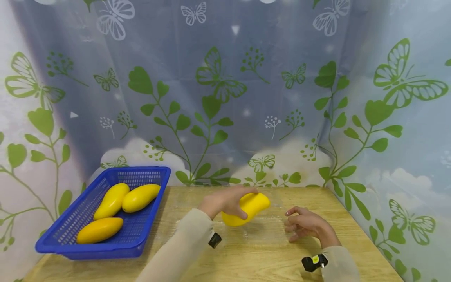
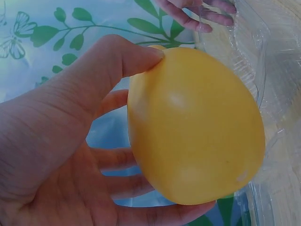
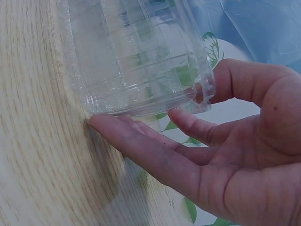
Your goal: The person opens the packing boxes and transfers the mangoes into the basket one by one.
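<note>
Wooden table point(image 1: 246, 258): left hand point(image 1: 225, 201) grips mango point(image 1: 246, 208) slanting up-right; right hand point(image 1: 304, 225) relaxed.

No readable text, labels, brands or numbers anywhere in views.

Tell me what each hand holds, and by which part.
Left hand grips the yellow mango-shaped fruit around its near end. Right hand grips nothing; it touches the clear plastic container.

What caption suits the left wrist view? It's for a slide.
Left hand grips a yellow mango beside a clear plastic container.
</note>
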Motion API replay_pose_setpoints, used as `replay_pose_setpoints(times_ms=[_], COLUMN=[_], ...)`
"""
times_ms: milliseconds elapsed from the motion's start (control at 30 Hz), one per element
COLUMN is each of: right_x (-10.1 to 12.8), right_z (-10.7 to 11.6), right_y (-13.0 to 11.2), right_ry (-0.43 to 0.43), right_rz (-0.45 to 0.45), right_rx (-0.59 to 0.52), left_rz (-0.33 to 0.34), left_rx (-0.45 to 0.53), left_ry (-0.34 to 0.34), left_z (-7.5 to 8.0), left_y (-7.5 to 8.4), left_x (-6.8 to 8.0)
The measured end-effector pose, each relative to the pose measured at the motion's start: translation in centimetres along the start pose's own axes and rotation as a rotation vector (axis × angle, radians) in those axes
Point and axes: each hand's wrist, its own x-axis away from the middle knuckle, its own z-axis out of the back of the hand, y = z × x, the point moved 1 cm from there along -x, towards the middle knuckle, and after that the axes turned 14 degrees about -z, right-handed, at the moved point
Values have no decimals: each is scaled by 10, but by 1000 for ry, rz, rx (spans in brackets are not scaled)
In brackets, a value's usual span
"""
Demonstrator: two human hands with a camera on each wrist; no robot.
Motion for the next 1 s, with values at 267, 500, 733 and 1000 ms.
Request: replay_pose_setpoints(times_ms=[267,500,733,1000], right_x=[-1,0,0,1], right_z=[1,1,1,1], right_y=[0,0,-1,0], right_ry=[-10,1,-10,7], right_rz=[-17,-23,-24,-26], right_rx=[-8,-5,3,-6], left_rz=[1,-22,-33,0], left_rx=[10,36,35,40], left_ry=[14,9,7,11], left_z=[1,1,5,9], left_y=[-5,-6,-4,-6], left_x=[5,8,12,19])
